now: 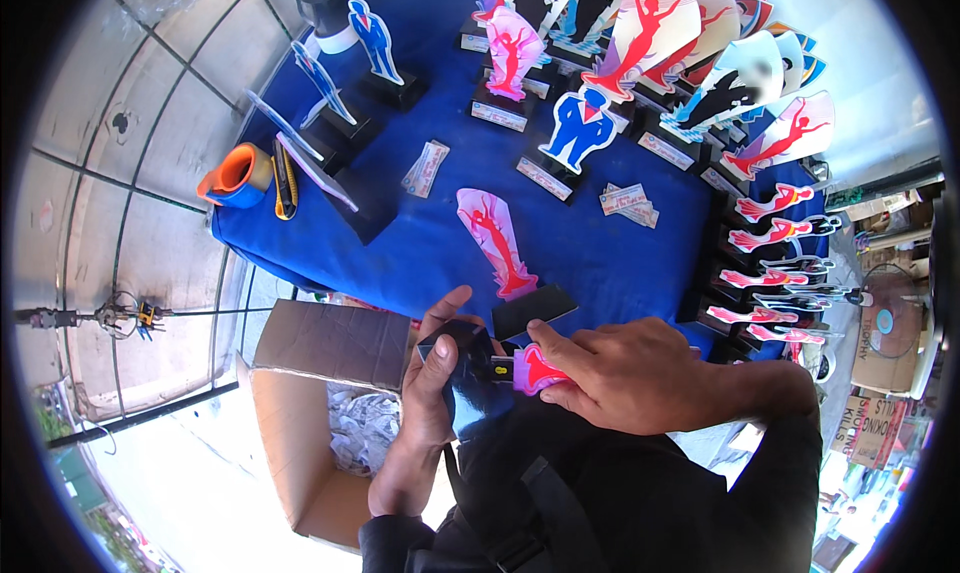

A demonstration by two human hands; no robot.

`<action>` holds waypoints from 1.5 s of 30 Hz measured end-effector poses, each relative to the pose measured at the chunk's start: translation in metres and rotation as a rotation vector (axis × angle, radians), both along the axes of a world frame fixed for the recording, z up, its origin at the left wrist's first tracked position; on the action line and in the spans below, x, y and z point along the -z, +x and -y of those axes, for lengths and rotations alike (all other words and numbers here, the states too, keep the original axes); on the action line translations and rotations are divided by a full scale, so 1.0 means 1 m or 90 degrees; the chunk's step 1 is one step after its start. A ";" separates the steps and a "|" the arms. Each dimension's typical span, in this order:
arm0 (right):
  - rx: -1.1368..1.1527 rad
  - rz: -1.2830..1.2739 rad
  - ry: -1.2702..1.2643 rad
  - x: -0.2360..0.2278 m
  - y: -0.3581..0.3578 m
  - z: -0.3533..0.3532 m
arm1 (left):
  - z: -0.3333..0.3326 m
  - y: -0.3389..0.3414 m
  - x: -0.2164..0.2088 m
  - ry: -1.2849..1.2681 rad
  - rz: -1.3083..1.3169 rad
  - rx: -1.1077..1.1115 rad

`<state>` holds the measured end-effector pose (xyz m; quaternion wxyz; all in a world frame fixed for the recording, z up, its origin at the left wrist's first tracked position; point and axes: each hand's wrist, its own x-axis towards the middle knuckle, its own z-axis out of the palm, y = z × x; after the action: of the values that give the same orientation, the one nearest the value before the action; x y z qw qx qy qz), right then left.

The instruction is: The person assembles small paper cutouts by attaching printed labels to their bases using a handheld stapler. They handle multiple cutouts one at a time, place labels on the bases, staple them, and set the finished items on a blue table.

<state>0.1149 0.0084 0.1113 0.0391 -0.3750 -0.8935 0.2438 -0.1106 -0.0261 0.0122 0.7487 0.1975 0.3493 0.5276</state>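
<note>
My left hand point(428, 398) is wrapped round a glossy black block-shaped trophy base point(468, 378), held in front of my body with the thumb on its near side. My right hand point(635, 378) pinches a pink and red figure cutout point(538, 370) lying sideways. Its dark end tab, with a yellow spot, meets the side of the base; whether it is inside a slot I cannot tell. Just beyond my hands, at the table's near edge, stands a trophy with a pink plaque of a red dancer point(492, 243) on a black base point(538, 313).
Finished trophies point(650, 33) crowd the far right of the blue-covered table point(390, 273). Small printed labels point(628, 205) lie in two piles. Orange tape rolls point(240, 173) and a cutter knife point(286, 183) sit at the left edge. An open cardboard box point(300, 453) stands below left.
</note>
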 end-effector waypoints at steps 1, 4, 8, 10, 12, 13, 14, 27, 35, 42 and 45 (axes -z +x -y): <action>-0.001 0.009 -0.001 -0.001 0.000 0.000 | -0.001 0.000 0.000 -0.002 -0.014 -0.004; 0.007 0.039 -0.050 -0.004 0.000 -0.001 | -0.002 0.001 0.000 0.007 -0.033 -0.009; 0.022 0.054 -0.088 -0.005 -0.002 -0.004 | -0.003 0.002 0.002 -0.001 -0.060 -0.029; 0.018 0.045 -0.098 -0.004 -0.002 -0.006 | -0.004 0.001 0.003 -0.007 -0.071 -0.013; 0.004 0.055 -0.103 -0.003 0.000 -0.008 | -0.006 0.002 0.003 0.001 -0.092 0.023; -0.003 0.066 -0.105 -0.003 0.001 -0.009 | -0.006 0.003 0.003 0.000 -0.107 0.025; -0.013 0.080 -0.107 -0.003 0.002 -0.009 | -0.007 0.004 0.003 0.000 -0.121 0.029; -0.049 0.070 -0.063 0.010 0.014 -0.011 | -0.017 0.011 0.004 0.071 -0.162 0.082; 0.065 -0.025 -0.010 0.022 0.010 -0.011 | -0.036 0.016 0.006 0.223 -0.188 -0.108; 0.080 -0.080 -0.002 0.013 0.006 -0.019 | -0.054 0.011 0.022 0.275 0.045 -0.039; 0.078 -0.098 0.038 0.006 0.001 -0.031 | -0.059 0.010 0.025 0.298 0.136 -0.024</action>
<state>0.1161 0.0390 0.1053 0.1334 -0.4076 -0.8703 0.2420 -0.1005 0.0326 -0.0126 0.7053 0.3021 0.1402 0.6258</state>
